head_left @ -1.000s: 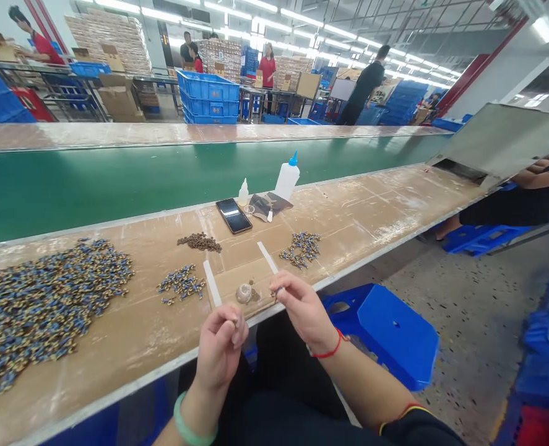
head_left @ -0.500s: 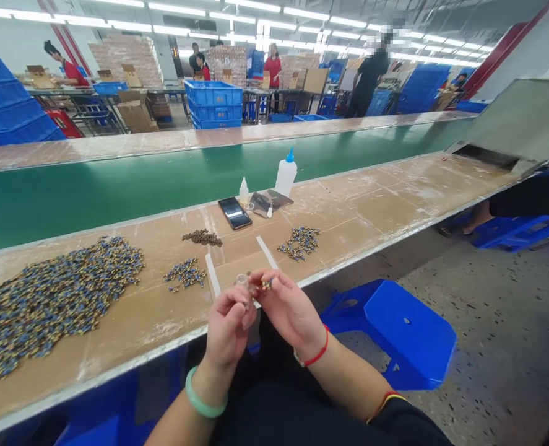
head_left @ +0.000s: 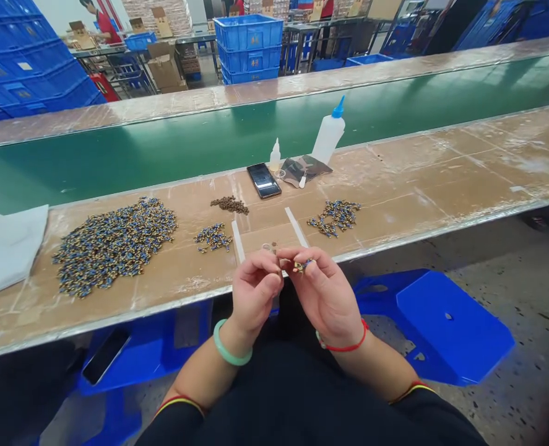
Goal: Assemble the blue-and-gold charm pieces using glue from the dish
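Note:
My right hand (head_left: 325, 288) is closed on a small blue-and-gold metal part (head_left: 301, 266), pinched between thumb and fingers. Beside it, my left hand (head_left: 257, 288) is closed with thumb and forefinger pinched together; whatever lies between those fingertips is too small to make out. The fingertips of both hands meet just above the table's near edge. Behind them a small clear ring-like piece (head_left: 267, 246) shows in part. White strips (head_left: 238, 240) flank this spot. Small piles of blue-and-gold parts lie on the left (head_left: 213, 237) and on the right (head_left: 334, 217).
A large heap of the same parts (head_left: 116, 244) covers the left table, beyond a small brown pile (head_left: 230, 204). At the back stand a phone (head_left: 263, 180), a dropper bottle (head_left: 275, 156) and a blue-capped bottle (head_left: 328, 137). Blue stools (head_left: 455, 322) flank me; a green belt (head_left: 163, 147) runs behind.
The view has tipped down and turned left, bringing a white sheet and a second phone on a stool into sight. My hands stay together, fingertips still pinched; the right keeps its part.

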### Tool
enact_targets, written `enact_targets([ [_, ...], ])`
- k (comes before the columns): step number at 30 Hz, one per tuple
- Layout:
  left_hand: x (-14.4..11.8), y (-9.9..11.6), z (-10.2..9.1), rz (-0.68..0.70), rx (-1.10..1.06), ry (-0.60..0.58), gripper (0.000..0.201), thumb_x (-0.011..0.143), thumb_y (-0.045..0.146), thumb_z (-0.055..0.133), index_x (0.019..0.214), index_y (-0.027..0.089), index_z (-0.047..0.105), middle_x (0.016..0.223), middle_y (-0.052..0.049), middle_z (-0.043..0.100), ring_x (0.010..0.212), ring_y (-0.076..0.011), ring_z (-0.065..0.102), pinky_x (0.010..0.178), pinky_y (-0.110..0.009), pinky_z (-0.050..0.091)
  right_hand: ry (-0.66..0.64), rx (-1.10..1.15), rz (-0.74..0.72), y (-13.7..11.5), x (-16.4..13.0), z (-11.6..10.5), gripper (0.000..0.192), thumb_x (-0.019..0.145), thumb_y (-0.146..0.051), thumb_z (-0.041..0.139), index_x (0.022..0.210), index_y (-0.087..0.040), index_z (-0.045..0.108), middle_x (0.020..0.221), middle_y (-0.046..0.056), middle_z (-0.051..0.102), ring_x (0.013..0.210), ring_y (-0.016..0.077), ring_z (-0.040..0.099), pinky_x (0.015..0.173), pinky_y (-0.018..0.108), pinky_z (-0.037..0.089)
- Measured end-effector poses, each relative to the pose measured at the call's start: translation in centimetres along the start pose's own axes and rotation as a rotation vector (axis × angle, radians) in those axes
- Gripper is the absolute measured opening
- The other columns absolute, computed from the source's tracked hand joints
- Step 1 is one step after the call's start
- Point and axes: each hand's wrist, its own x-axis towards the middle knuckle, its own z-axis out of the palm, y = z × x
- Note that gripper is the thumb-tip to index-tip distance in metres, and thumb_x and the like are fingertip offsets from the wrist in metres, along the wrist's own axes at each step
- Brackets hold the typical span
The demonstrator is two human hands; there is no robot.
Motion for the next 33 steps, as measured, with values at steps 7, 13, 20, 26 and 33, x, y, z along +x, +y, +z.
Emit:
enact_targets([
  [7,-0.9,0.3,-0.5,0.263,0.243,-0.022,0.021,0.09,0.042,0.081,0.089,0.022,0.074,0.086,-0.002,0.068,0.075,-0.0144,0.065,0.069,-0.028,0.054,-0.084,-0.032,0.059,-0.8,-1.0,0.9,0.02,0.085,-0.051,0.085,0.088,-0.032,0.081,0.102,0.003,0.084,0.101,0.0247,0.077,0.101,0.049,0.059],
  [13,-1.4,1.2,-0.7,0.332,0.265,-0.049,0.012,0.094,0.038,0.077,0.098,0.027,0.075,0.092,-0.001,0.072,0.08,-0.0139,0.069,0.073,-0.027,0.057,-0.132,-0.064,-0.034,-1.1,-1.5,1.9,0.012,0.088,-0.047,0.084,0.091,-0.036,0.083,0.1,0.0,0.084,0.114,0.0242,0.076,0.108,0.049,0.058],
  [20,-1.3,2.2,-0.3,0.314,0.354,0.013,0.027,0.091,0.048,0.079,0.081,0.024,0.071,0.078,0.001,0.064,0.072,-0.0131,0.065,0.072,-0.028,0.058,-0.113,-0.125,-0.083,-0.9,-2.0,2.5,0.013,0.09,-0.048,0.082,0.092,-0.035,0.083,0.095,0.002,0.083,0.114,0.0268,0.075,0.107,0.054,0.059],
  [26,-1.5,2.3,-0.3,0.27,0.304,-0.01,0.022,0.091,0.045,0.08,0.085,0.026,0.073,0.08,0.002,0.065,0.074,-0.0128,0.065,0.077,-0.029,0.058,-0.126,-0.154,-0.127,-0.8,-2.1,2.3,0.01,0.093,-0.046,0.08,0.095,-0.036,0.083,0.099,0.001,0.084,0.117,0.0255,0.074,0.108,0.053,0.059],
  [33,-3.0,1.6,-0.1,0.334,0.397,0.08,0.009,0.098,0.037,0.073,0.101,0.029,0.077,0.09,0.0,0.069,0.076,-0.0129,0.067,0.07,-0.026,0.056,-0.044,-0.221,-0.291,0.0,-2.7,2.7,0.009,0.097,-0.039,0.075,0.103,-0.037,0.082,0.107,0.001,0.083,0.107,0.0216,0.076,0.099,0.044,0.062],
])
